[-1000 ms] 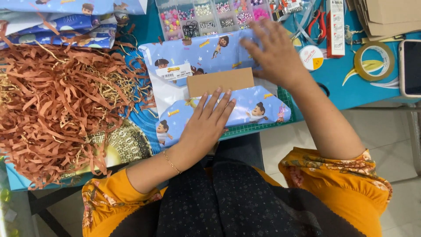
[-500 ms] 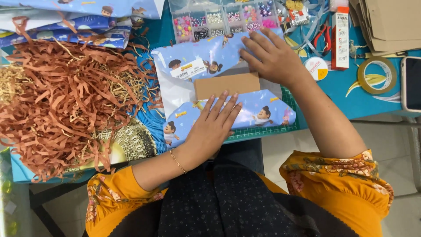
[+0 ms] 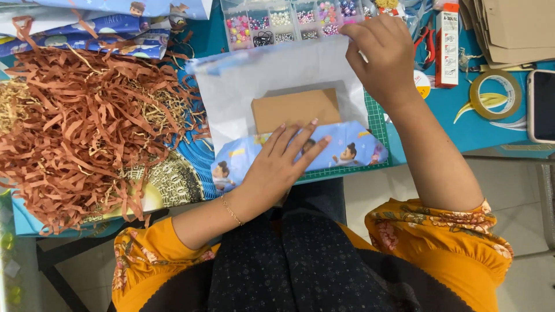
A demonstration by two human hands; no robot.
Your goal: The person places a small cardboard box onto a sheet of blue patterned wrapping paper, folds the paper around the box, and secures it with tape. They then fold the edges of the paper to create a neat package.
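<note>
Where the far flap lay folded over the box half a second ago, it now stands lifted away, white underside up. Near edge: left hand [image 3: 277,164] pressing flat, fingers spread, on the blue printed wrapping paper [image 3: 347,151]. Centre: brown cardboard box [image 3: 296,108], exposed. Beyond: right hand [image 3: 378,55] pinching the paper's far edge beside the bead organiser [image 3: 277,23].

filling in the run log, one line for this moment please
left hand flat on wrapping paper | right hand lifts far edge | cardboard box half covered
</note>
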